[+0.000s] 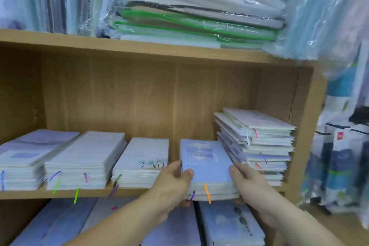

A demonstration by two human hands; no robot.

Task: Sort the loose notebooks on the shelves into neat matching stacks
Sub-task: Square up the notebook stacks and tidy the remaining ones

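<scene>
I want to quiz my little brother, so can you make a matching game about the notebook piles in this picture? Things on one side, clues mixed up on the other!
Things
1. held stack, between left hand and right hand
2. neighbouring stack, just left of it
3. tallest stack, far right
4. plastic-wrapped pile, up high

Clues
A. bright green edges
B. pinkish top cover
C. orange ribbon hanging out in front
D. little black trees on the cover

Pairs: 1-C, 2-D, 3-B, 4-A
</scene>
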